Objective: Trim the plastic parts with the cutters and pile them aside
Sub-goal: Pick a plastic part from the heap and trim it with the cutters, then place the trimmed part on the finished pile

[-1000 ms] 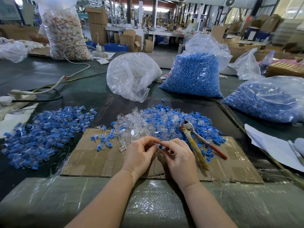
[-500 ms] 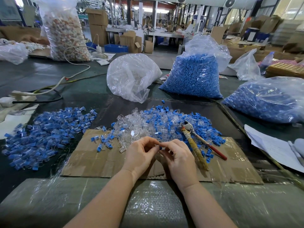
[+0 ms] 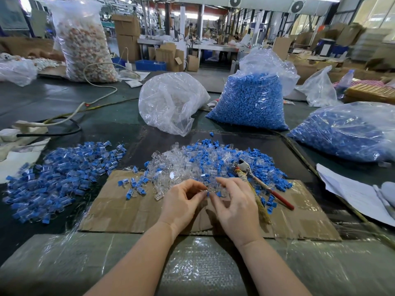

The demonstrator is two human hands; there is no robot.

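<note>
1. Plastic parts (image 3: 208,192): I see one small piece, clear with a bit of blue, held over the cardboard sheet (image 3: 119,210), pinched between the fingertips of both hands.
2. My left hand (image 3: 181,205) has thumb and forefinger curled in on the piece from its left side; the other fingers are tucked loosely beneath.
3. My right hand (image 3: 235,208) meets it from the right, fingers bent and closed on the same piece. I cannot tell exactly which fingertips bear on it, since it is tiny and partly hidden.
4. The untrimmed heap (image 3: 213,161), a mix of clear and blue pieces, lies on the far edge of the cardboard sheet, just beyond my hands.
5. The cutters (image 3: 252,176) rest on the right part of the cardboard sheet, head on the heap, one handle red and one wrapped in frayed yellowish cloth, untouched.
6. The finished pile (image 3: 62,178) sits on the dark table to the left of the cardboard sheet, apart from it.
7. A few loose blue pieces (image 3: 134,185) are scattered on the cardboard sheet's left half.
8. Beyond the cardboard sheet stand a clear bag (image 3: 171,101) and a bag of blue parts (image 3: 250,101); another blue-filled bag (image 3: 346,133) lies to the far right.
9. White papers (image 3: 350,189) lie right of the cardboard sheet.
</note>
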